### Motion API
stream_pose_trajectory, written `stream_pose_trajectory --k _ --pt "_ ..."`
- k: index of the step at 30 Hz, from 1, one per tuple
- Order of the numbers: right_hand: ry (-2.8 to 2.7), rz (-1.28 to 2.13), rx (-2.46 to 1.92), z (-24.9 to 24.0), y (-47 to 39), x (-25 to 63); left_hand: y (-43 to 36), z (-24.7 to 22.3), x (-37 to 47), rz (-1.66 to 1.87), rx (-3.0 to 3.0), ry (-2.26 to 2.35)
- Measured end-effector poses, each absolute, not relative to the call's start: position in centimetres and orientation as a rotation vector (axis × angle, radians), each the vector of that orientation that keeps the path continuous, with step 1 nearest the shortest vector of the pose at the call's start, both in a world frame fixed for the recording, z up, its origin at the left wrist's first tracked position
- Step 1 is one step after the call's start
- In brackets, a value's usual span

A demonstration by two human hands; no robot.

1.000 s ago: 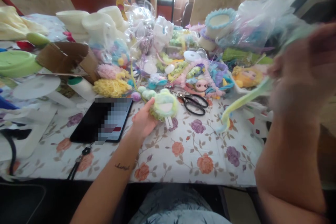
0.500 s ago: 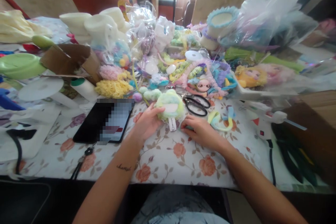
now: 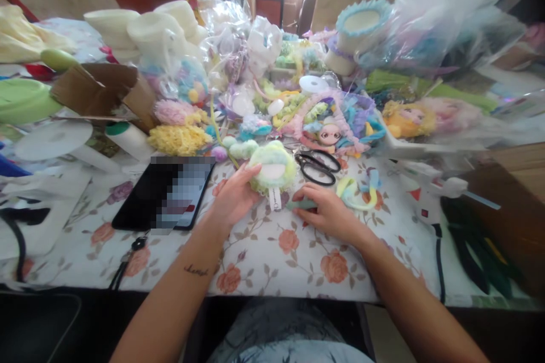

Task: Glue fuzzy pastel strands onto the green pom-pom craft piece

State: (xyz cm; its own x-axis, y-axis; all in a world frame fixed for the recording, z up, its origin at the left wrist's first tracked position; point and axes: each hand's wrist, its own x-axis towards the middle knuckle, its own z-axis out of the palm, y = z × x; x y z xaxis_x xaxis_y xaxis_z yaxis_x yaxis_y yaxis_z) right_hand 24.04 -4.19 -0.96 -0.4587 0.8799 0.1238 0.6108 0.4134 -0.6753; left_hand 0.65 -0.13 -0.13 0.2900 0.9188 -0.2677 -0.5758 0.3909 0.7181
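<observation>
My left hand [image 3: 238, 195] is closed on the edge of a fuzzy yellow-green plush piece [image 3: 279, 157] with a pale oval [image 3: 272, 172] in its middle. A white label [image 3: 275, 199] with dark print hangs from its lower edge. To the right, my right hand [image 3: 326, 210] pinches a small pale green piece [image 3: 300, 204] between its fingers, just beside the label; what kind of piece it is I cannot make out. Black-handled scissors [image 3: 318, 168] lie behind my right hand. A fuzzy yellow and blue strip [image 3: 360, 191] rests to the right of them.
A phone [image 3: 164, 193] lies left of my hands. Behind are a doll face [image 3: 330, 134], fuzzy strips, yellow pompom yarn [image 3: 181, 139] and a cardboard box [image 3: 102, 93]. A white glue gun [image 3: 434, 195] stands at the right, with its cord running to the table's front edge.
The pale green piece now shows more clearly between my right fingers. My left hand still holds the plush piece, barely moved. The whole view has shifted slightly.
</observation>
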Motion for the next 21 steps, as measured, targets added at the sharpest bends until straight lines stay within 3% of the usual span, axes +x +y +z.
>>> stream_pose_trajectory --k 13,21 --pt "-2.264 0.567 -1.377 -1.7 -4.6 22.4 -0.1 -0.3 0.8 1.133 0.574 0.73" --pt "-2.048 0.771 -1.223 -1.1 -4.3 23.5 0.2 -0.3 0.7 1.181 0.587 0.732"
